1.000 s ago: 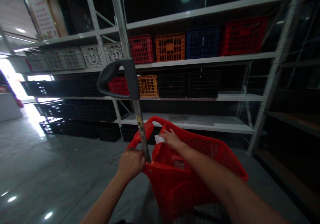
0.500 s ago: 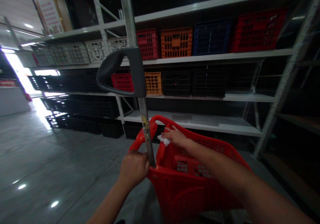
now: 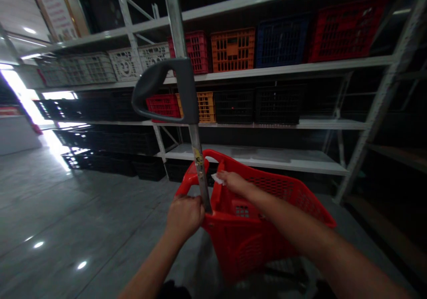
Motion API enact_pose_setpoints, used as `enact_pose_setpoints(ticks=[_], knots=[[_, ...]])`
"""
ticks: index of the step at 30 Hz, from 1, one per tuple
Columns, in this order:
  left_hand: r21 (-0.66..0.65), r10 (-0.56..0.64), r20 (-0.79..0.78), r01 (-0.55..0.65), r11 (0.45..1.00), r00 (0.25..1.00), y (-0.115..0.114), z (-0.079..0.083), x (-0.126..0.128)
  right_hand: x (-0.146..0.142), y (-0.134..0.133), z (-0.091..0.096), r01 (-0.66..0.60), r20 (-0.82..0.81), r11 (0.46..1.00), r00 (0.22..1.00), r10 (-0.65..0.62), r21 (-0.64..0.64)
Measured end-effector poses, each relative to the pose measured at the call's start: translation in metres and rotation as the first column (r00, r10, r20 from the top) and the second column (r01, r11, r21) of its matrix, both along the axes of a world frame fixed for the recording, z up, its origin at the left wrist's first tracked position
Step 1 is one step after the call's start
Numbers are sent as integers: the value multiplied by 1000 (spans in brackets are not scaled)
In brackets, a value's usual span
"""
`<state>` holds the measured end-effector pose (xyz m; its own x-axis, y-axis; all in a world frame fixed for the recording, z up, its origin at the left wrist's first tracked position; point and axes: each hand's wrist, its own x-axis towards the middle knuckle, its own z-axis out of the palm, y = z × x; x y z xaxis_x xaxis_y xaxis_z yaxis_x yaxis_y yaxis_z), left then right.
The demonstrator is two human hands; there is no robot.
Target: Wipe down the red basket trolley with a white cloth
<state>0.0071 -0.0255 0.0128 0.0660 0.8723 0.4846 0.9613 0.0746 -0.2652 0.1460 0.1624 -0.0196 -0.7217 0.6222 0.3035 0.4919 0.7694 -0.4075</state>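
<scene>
A red plastic shopping cart (image 3: pixel 260 241) with perforated walls stands before me. My left hand (image 3: pixel 186 214) is closed around its red push handle (image 3: pixel 189 181), at the near end beside the metal pole. My right hand (image 3: pixel 236 184) reaches over the basket and presses a crumpled white tissue (image 3: pixel 217 179) against the cart's rim at the handle end; its fingertips are partly hidden. The upright metal pole (image 3: pixel 202 174) rises at the handle end and carries a dark grey loop grip (image 3: pixel 188 92), which neither hand touches.
Behind the cart runs a white metal shelf rack (image 3: pixel 293 70). It bears an orange crate (image 3: pixel 232 50), a blue crate (image 3: pixel 282 43), a red crate (image 3: pixel 347 32) and several black and white ones. Grey tiled floor (image 3: pixel 100 219) lies to the left.
My right hand has moved slightly with the tissue along the rim, its fingers now closer together. My left hand keeps its hold on the handle. The view has shifted a little.
</scene>
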Motion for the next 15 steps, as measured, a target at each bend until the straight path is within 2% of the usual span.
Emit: enact_pose_setpoints(ticks=[1, 3, 4, 5, 7, 9, 12, 15], knots=[[-3, -2, -4, 2, 1000, 1000, 1, 0, 1, 9, -7, 0, -109, -1, 994, 994, 109, -3], [-8, -6, -8, 5, 1000, 1000, 2, 1, 3, 27, -23, 3, -313, -2, 950, 950, 313, -12], [-11, -6, -9, 6, 1000, 1000, 3, 2, 4, 35, -31, 6, -354, -24, 935, 935, 354, -8], [-13, -4, -9, 4, 1000, 1000, 4, 2, 5, 41, -42, 9, -335, -63, 942, 940, 336, 12], [-12, 5, -11, -5, 1000, 1000, 6, 3, 7, 47, -68, 13, -204, -166, 975, 962, 217, 88], [-6, 12, -12, -12, 1000, 1000, 8, 4, 8, 44, -98, 8, -94, -237, 981, 962, 133, 171], [-10, 5, 0, -5, 1000, 1000, 11, 5, 10, 34, -136, -13, -45, -244, 958, 963, 117, 282], [-21, 12, 3, -12, 1000, 1000, 14, 5, 9, 40, -147, -43, 65, -231, 933, 973, 19, 354]])
